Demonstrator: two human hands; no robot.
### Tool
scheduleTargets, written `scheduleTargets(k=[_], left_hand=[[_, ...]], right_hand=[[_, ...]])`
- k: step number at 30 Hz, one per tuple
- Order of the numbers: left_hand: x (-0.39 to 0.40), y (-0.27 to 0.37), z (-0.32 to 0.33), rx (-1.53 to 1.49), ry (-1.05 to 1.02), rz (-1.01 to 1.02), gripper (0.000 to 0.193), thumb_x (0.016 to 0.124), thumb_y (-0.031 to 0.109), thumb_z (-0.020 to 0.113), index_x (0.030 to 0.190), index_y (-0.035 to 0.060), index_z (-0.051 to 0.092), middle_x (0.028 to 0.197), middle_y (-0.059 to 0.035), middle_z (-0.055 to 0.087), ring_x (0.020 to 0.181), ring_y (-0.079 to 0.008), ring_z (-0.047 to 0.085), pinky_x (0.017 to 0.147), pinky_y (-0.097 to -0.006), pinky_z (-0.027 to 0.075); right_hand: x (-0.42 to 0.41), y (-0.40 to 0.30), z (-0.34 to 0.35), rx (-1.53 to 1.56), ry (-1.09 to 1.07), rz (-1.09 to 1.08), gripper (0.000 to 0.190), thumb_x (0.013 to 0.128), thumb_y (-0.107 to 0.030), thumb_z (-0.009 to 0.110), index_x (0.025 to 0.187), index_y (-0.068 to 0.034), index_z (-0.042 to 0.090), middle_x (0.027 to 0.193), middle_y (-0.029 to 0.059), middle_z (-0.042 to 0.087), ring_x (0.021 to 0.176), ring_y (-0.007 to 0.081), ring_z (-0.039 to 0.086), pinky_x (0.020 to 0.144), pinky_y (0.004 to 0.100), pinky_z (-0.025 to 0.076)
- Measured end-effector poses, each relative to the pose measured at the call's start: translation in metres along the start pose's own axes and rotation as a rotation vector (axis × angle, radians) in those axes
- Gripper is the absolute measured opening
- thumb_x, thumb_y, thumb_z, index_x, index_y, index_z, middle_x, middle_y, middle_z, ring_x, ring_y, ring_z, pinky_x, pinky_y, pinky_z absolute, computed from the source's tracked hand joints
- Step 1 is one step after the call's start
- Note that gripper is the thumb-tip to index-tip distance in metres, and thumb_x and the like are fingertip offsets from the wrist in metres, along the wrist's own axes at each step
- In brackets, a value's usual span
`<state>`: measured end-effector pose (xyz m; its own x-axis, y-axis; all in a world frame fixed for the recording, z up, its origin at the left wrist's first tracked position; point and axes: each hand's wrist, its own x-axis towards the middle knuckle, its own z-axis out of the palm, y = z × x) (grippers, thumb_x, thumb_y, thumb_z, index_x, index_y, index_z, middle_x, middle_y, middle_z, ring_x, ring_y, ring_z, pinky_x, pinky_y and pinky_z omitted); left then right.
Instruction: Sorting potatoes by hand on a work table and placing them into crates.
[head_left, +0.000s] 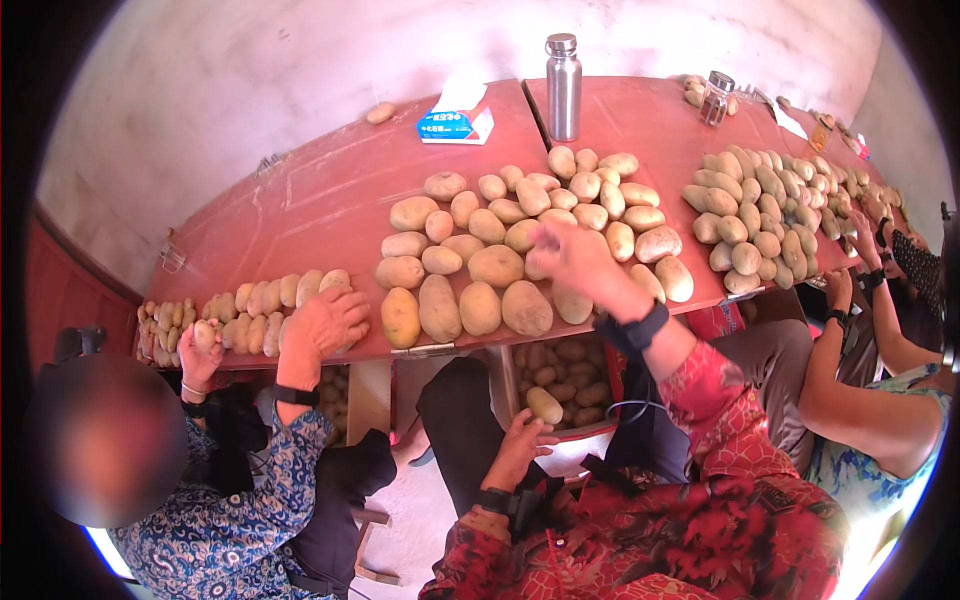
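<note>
Rows of potatoes lie on the red tabletop in front of me. My right hand is over the right part of them, fingers pointing left and blurred; whether it grips a potato is hidden. Lower down, my left hand is at the near side of an open drawer-like box of potatoes below the table edge. A single pale potato is at its fingertips, over the box. The fingers look spread, and I cannot tell whether they hold it.
A steel bottle and a tissue box stand behind the potatoes. To the left, a co-worker's hand touches another potato group. More potatoes lie at right, near other people's hands. A glass jar stands farther back.
</note>
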<state>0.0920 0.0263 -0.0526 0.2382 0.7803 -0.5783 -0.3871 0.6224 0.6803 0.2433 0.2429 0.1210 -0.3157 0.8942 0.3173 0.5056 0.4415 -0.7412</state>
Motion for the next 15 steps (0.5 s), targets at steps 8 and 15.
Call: scheduleTargets(k=[8,15], left_hand=[[-0.003,0.007,-0.002,-0.007,-0.093,0.020,0.043,0.090,0.024,0.053,0.127,0.0064,0.039,0.108,-0.0108,0.055,0.093,-0.0205,0.059,0.075,-0.0283,0.046],[-0.003,0.013,-0.002,0.007,-0.109,0.024,0.046,0.088,0.024,0.055,0.126,0.0047,0.039,0.109,-0.0106,0.054,0.095,-0.0196,0.058,0.077,-0.0280,0.045]], right_hand=[[0.105,0.044,0.027,-0.677,-0.024,0.215,0.040,0.074,-0.027,0.063,0.105,-0.005,0.053,0.100,0.0158,0.061,0.094,0.0306,0.059,0.080,0.0412,0.047],[0.124,0.062,0.044,-0.740,-0.066,0.330,0.049,0.070,-0.029,0.066,0.107,-0.001,0.048,0.108,0.0208,0.056,0.101,0.0349,0.055,0.085,0.0426,0.045]])
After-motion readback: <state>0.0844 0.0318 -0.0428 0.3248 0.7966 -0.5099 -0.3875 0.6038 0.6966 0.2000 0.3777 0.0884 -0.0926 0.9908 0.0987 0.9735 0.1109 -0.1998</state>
